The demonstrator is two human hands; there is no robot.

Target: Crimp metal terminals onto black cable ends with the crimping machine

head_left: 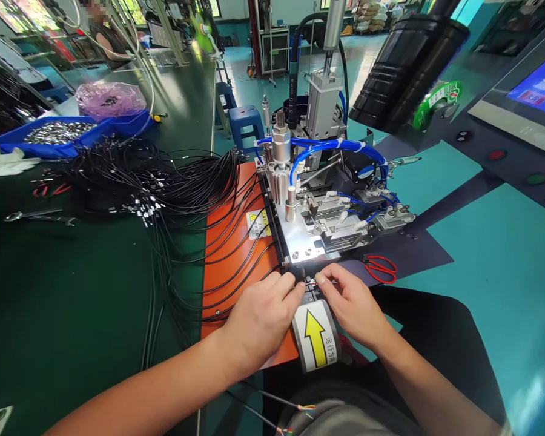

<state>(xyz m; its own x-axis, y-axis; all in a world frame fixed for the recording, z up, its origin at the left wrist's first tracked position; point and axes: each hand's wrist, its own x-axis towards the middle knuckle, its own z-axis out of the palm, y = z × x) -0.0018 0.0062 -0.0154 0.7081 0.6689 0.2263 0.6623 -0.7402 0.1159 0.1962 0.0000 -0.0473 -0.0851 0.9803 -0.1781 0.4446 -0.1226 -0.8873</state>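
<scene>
My left hand point(263, 312) is closed, its thumb and forefinger pinched at the front end of the machine's track. A black cable point(213, 318) runs over the orange plate point(218, 242) into this hand; its end is hidden by the fingers. My right hand point(352, 306) pinches at a small shiny metal connector point(312, 282) from the other side, the fingertips of both hands nearly meeting. Just in front of the hands is a cover with a yellow arrow point(317, 339). The metal machine point(300, 233) with blue air hoses point(340, 144) stands directly beyond them.
A big bundle of black cables point(118, 175) lies left on the green table point(72, 290), near wrenches point(40, 215) and blue trays point(54, 133) of metal parts. Red-handled scissors point(380, 269) lie right of the machine. A control panel point(518, 139) stands at right; a person point(109, 39) is far left.
</scene>
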